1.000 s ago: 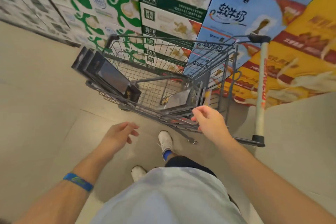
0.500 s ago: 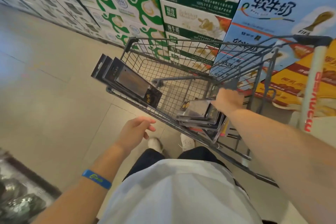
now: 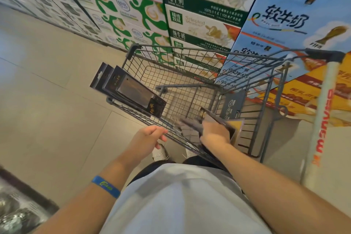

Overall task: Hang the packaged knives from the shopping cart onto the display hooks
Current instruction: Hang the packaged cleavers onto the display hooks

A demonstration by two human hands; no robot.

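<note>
A grey wire shopping cart (image 3: 171, 59) stands in front of me. A stack of black packaged knives (image 3: 131, 91) leans over its left rim. More packaged knives (image 3: 218, 121) lie in the near end of the basket. My right hand (image 3: 214, 132) reaches into the cart and grips one of these packages, lifting its far end. My left hand (image 3: 147, 138) hovers just outside the cart's near left rim with relaxed fingers, holding nothing. No display hooks are in view.
Stacked milk cartons (image 3: 199, 15) form a wall behind and to the right of the cart. The cart's white handle (image 3: 322, 110) runs down the right side. Beige tiled floor (image 3: 47, 100) spreads to the left. A dark shelf edge (image 3: 22, 199) sits at the bottom left.
My right hand went from the cart's rim down into the basket and took hold of a knife package. My left hand rose closer to the cart rim. The view came nearer the cart.
</note>
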